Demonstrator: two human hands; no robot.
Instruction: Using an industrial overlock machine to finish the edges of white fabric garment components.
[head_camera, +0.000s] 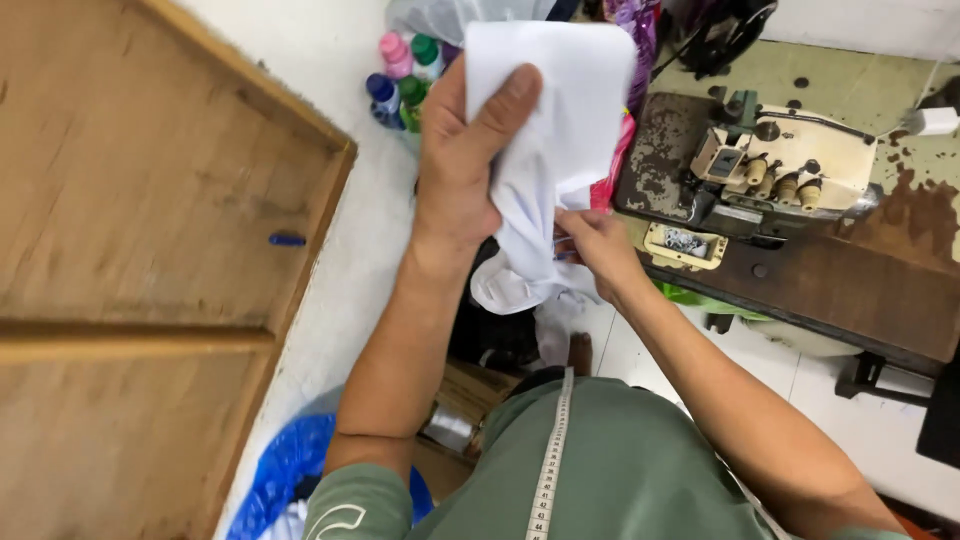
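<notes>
My left hand (462, 165) is raised in front of me and grips a piece of white cloth (560, 110), thumb pressed on its front. My right hand (600, 250) pinches the lower part of the same cloth, just below and to the right of the left hand. The cloth hangs bunched between the two hands, its lower folds drooping toward the floor. A white measuring tape (552, 460) hangs down my green shirt.
A worn overlock sewing machine (780, 165) stands on a stained dark table (850, 290) at the right. Several coloured thread cones (400, 75) sit by the white wall. A wooden door (140, 250) fills the left. A blue bag (285, 470) lies low left.
</notes>
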